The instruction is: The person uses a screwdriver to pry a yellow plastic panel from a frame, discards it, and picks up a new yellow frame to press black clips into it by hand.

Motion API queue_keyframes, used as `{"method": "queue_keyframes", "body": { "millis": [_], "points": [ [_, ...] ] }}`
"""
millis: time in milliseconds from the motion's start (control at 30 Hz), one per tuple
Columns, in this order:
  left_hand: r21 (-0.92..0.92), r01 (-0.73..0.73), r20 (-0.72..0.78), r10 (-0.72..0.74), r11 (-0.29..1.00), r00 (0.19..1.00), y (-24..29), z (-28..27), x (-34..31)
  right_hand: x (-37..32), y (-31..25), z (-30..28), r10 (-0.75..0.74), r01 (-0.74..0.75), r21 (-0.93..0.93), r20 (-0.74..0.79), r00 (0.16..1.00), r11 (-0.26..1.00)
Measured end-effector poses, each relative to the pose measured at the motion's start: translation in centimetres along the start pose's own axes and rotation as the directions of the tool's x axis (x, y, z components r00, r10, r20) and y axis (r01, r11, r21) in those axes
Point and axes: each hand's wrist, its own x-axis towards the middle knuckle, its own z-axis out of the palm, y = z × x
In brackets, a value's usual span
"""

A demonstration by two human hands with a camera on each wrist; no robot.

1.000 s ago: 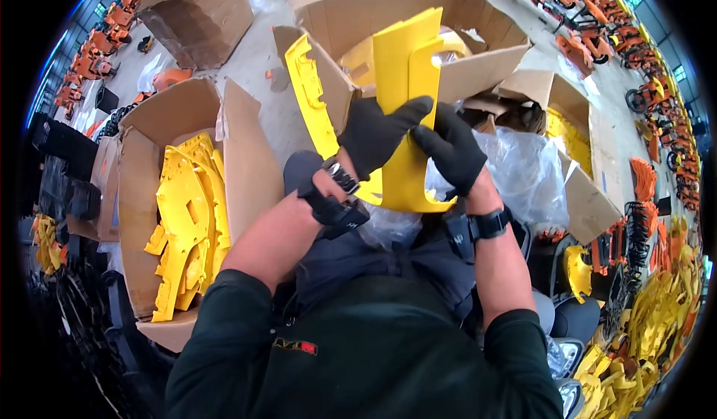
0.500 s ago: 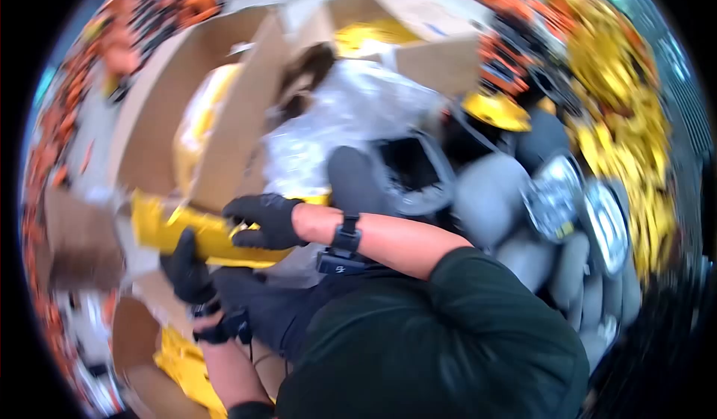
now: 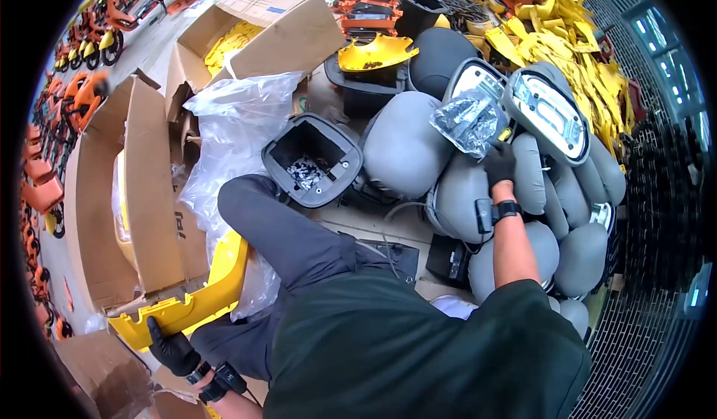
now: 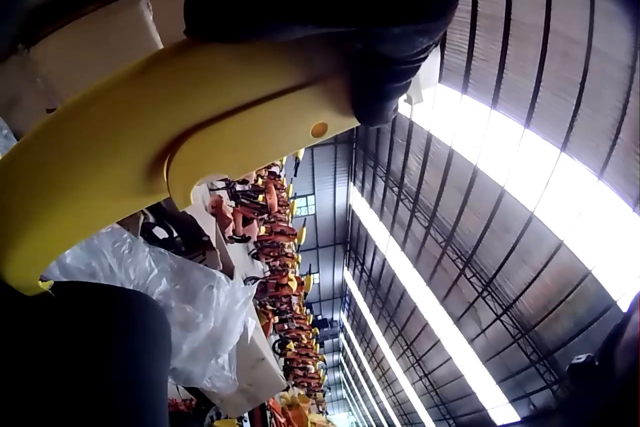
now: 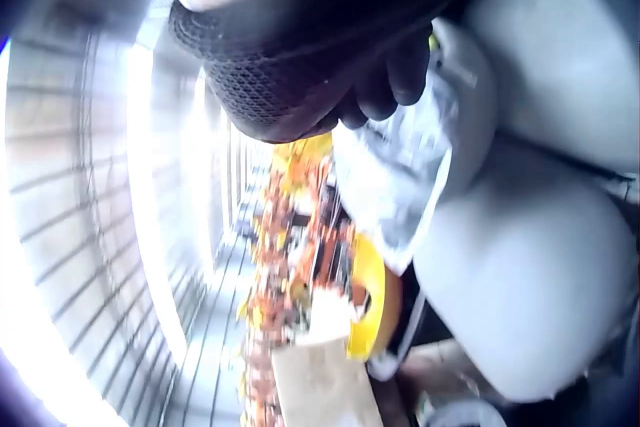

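Observation:
In the head view my left hand (image 3: 176, 350), in a black glove, grips the long yellow plastic panel (image 3: 196, 307) near one end. The panel lies by my thigh, its far end curving upward. The left wrist view shows the gloved fingers (image 4: 385, 47) wrapped over the panel's smooth face. My right hand (image 3: 500, 163), also gloved, is stretched out to a pile of grey scooter seats (image 3: 409, 144). Its fingers are curled beside a clear plastic bag (image 3: 469, 122), right at a small yellow-and-black item (image 3: 506, 134). I cannot tell whether it holds that item.
A long cardboard box (image 3: 153, 195) stands at the left, another box (image 3: 280, 38) with yellow parts behind it. Clear plastic sheeting (image 3: 239, 135) lies beside an open black bin (image 3: 312, 160). Heaped yellow panels (image 3: 567, 60) fill the far right.
The head view has swung right, to the seats. My right hand has left the yellow panel and reached out to the seat pile. My left hand still holds the panel, now lower at the left.

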Motion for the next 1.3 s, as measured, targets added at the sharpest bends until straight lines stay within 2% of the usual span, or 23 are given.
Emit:
{"method": "queue_keyframes", "body": {
  "millis": [67, 100, 133, 167, 233, 267, 300, 367, 400, 433, 533, 600, 700, 767, 800, 867, 933, 1000, 1067, 1100, 1133, 1200, 1300],
  "points": [
    [0.186, -0.099, -0.055, 0.111, 0.977, 0.992, 0.2, 0.9, -0.5, 0.3, 5.8, -2.5, 0.341, -0.345, 0.082, 0.059, 0.938, 0.935],
    [0.133, -0.088, -0.028, 0.092, 0.987, 0.995, -0.3, 0.2, 0.0, 0.8, 8.6, -2.7, 0.310, -0.312, -0.009, 0.120, 0.943, 0.950],
    [0.051, -0.097, -0.004, 0.097, 0.994, 0.995, -0.3, 2.9, 0.2, 0.4, 8.9, -2.5, 0.057, 0.019, -0.318, 0.228, 0.972, 0.948],
    [0.009, -0.102, -0.026, 0.102, 0.995, 0.994, 0.1, 5.4, -0.8, 0.4, 8.9, -1.8, -0.205, 0.421, -0.618, 0.391, 0.897, 0.664],
    [-0.021, -0.139, -0.039, 0.139, 0.990, 0.990, 2.0, 11.2, -2.0, -0.4, 7.3, -0.5, -0.442, 0.643, -0.687, 0.487, 0.753, 0.338],
    [-0.014, -0.104, -0.034, 0.103, 0.994, 0.994, 2.2, 11.0, -2.4, -0.1, 13.4, 0.6, -0.328, 0.479, -0.393, 0.392, 0.859, 0.785],
    [0.035, -0.133, -0.064, 0.135, 0.990, 0.989, 1.6, 10.0, -2.1, 0.4, 19.5, 1.8, -0.203, 0.197, 0.048, 0.285, 0.937, 0.979],
    [0.039, -0.119, -0.102, 0.123, 0.992, 0.987, 0.2, 8.8, -1.2, 2.2, 17.1, 3.0, 0.367, -0.469, 0.426, 0.302, 0.880, 0.774],
    [0.037, -0.109, -0.048, 0.110, 0.993, 0.993, -0.3, 7.9, -0.7, 2.0, 12.9, 1.5, 0.669, -0.691, 0.500, 0.263, 0.696, 0.522],
    [0.027, -0.100, -0.051, 0.102, 0.995, 0.994, -0.1, 7.9, -0.8, 1.7, 9.5, -0.5, 0.704, -0.729, 0.622, 0.379, 0.600, 0.286],
    [-0.024, -0.070, -0.070, 0.068, 0.997, 0.995, 0.6, 9.2, -0.8, 0.5, 3.1, -4.3, 0.540, -0.445, 0.832, 0.220, 0.812, 0.330],
    [-0.061, -0.050, -0.098, 0.044, 0.997, 0.994, 0.4, 9.0, -0.7, 0.0, 0.1, -6.1, 0.458, -0.417, 0.842, 0.237, 0.857, 0.344],
    [-0.062, -0.069, -0.068, 0.065, 0.996, 0.996, -0.6, 7.5, -0.1, -1.6, -5.8, -6.7, 0.391, -0.355, 0.786, 0.157, 0.907, 0.507],
    [-0.045, -0.090, -0.080, 0.086, 0.995, 0.993, -0.7, 7.7, -0.3, -2.4, -12.8, -6.6, 0.022, -0.137, 0.616, 0.190, 0.982, 0.776],
    [-0.028, -0.114, -0.078, 0.112, 0.993, 0.991, -0.7, 7.8, -0.3, -3.0, -17.9, -6.6, 0.004, -0.150, 0.563, 0.252, 0.968, 0.812],
    [-0.060, -0.111, -0.068, 0.107, 0.992, 0.992, -0.5, 8.1, -0.5, -2.8, -21.3, -5.0, -0.084, -0.029, 0.252, 0.427, 0.900, 0.967],
    [-0.103, -0.112, -0.084, 0.104, 0.988, 0.991, 0.3, 8.8, -1.0, -3.0, -26.9, -2.4, -0.504, 0.470, 0.189, 0.414, 0.758, 0.862],
    [-0.148, -0.117, -0.110, 0.102, 0.982, 0.989, 0.8, 9.1, -1.3, -4.2, -34.1, -0.6, -0.511, 0.434, 0.273, 0.511, 0.691, 0.859],
    [-0.167, -0.100, -0.184, 0.068, 0.981, 0.980, 0.6, 8.5, -1.3, -4.9, -36.4, 4.3, -0.620, 0.279, 0.580, 0.546, 0.563, 0.765],
    [-0.105, -0.079, -0.169, 0.061, 0.991, 0.984, 0.9, 7.9, -1.4, -8.4, -39.8, 5.5, -0.499, -0.039, 0.631, 0.649, 0.574, 0.775],
    [-0.057, -0.074, -0.153, 0.065, 0.996, 0.986, 1.5, 7.8, -1.7, -10.2, -39.9, 8.2, -0.529, -0.321, 0.687, 0.715, 0.458, 0.652],
    [-0.084, -0.182, -0.147, 0.168, 0.980, 0.975, 1.7, 7.7, -1.9, -14.8, -40.1, 12.6, -0.477, -0.598, 0.518, 0.844, 0.244, 0.611],
    [-0.198, -0.168, -0.101, 0.150, 0.966, 0.983, 2.1, 6.0, -2.7, -22.8, -38.6, 15.8, -0.445, -0.557, 0.378, 0.895, 0.018, 0.739]
  ]
}}
